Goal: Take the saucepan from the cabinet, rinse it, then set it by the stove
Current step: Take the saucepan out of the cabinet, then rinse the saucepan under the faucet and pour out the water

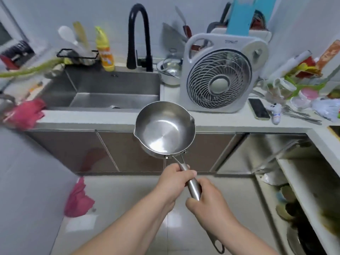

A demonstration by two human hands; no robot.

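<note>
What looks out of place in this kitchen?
A white box fan stands on the counter right beside the sink, an odd spot near water. A phone lies next to it. A pink cloth lies on the floor.

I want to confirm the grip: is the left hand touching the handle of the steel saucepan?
Touching. In the head view the left hand wraps the round steel saucepan's handle above the right hand.

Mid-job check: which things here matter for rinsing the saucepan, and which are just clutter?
For the job:
saucepan, handle held by left hand and right hand
sink
faucet

Lying about:
fan
phone
yellow bottle
pink cloth
</note>
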